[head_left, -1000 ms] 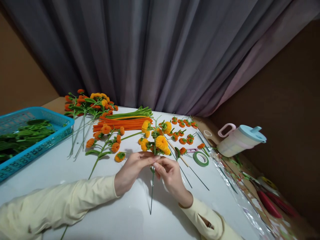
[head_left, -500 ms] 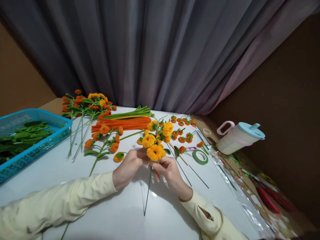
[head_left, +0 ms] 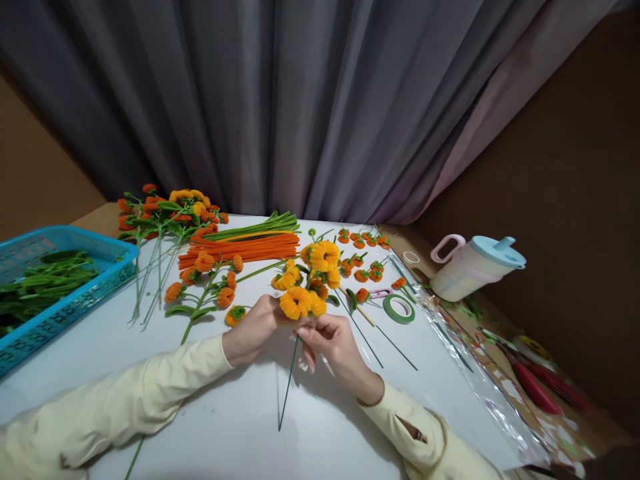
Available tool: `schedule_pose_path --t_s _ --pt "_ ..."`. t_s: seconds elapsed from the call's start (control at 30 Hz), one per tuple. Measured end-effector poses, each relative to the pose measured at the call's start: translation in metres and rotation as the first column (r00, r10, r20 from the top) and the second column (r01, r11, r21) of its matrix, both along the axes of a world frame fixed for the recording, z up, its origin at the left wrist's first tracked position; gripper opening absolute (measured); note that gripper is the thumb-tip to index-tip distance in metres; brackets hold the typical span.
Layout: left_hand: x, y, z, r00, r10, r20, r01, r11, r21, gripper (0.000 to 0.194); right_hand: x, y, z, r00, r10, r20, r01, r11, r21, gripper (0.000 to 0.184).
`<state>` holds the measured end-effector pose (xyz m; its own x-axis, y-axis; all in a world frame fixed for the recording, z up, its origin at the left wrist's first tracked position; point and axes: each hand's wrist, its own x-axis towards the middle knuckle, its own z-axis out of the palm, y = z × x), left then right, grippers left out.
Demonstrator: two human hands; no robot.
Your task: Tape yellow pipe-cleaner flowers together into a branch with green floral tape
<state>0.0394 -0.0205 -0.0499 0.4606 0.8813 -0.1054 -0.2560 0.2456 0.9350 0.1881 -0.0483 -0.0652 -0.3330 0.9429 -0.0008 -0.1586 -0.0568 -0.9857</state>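
Observation:
Between my hands is a spray of yellow-orange fuzzy-wire flowers point(head_left: 296, 303), its blooms facing up and toward me. My left hand point(head_left: 254, 331) is closed around the stem just under the blooms, its fingertips partly hidden behind the petals. My right hand point(head_left: 339, 347) pinches at the same stem from the right, thumb and forefinger together. Below the fingers the dark green wire stem point(head_left: 289, 390) slants down toward the white table point(head_left: 215, 420). Left of my hands lies a finished-looking orange flower spray point(head_left: 200, 293) with green leaves, and a single loose orange bloom point(head_left: 235, 315).
A blue basket point(head_left: 107, 277) of green leaves stands at left. Behind lie bundled orange fuzzy wires point(head_left: 240, 249), green fuzzy wires point(head_left: 265, 225) and a flower pile point(head_left: 170, 210). At right are small orange blooms point(head_left: 363, 275), green tape point(head_left: 399, 309), a tumbler point(head_left: 473, 270) and red-handled pliers point(head_left: 537, 390).
The yellow-orange spray has turned and shifted slightly left, and its wire stem's lower end has moved left. Both hands keep nearly the same hold. The view has shifted a little.

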Motion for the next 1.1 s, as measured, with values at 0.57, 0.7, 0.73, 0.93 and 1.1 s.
schedule_pose_path --t_s 0.57,0.7,0.73,0.93,1.1 --pt "-0.007 0.016 -0.013 0.963 -0.241 0.123 0.246 0.969 -0.028 0.015 0.002 0.002 -0.005 0.993 0.082 -0.086 -0.082 0.997 0.005 0.027" --pt "-0.01 0.019 -0.016 0.938 -0.247 0.241 0.281 0.953 -0.115 0.017 0.0 0.0 -0.004 0.998 0.029 -0.055 -0.03 0.999 -0.017 0.028" --pt "-0.011 0.02 -0.017 0.93 -0.249 0.27 0.292 0.947 -0.131 0.018 0.0 -0.001 -0.003 0.998 0.019 -0.054 -0.02 1.0 -0.02 0.028" --pt "-0.009 0.017 -0.016 0.887 -0.228 0.4 0.332 0.919 -0.212 0.022 0.001 0.0 -0.001 0.999 0.008 -0.038 -0.009 1.0 -0.026 0.033" --pt "0.007 -0.002 -0.017 0.911 -0.086 0.403 0.173 0.968 -0.185 0.023 -0.001 0.001 -0.004 0.999 -0.012 -0.031 0.012 1.0 -0.006 0.037"
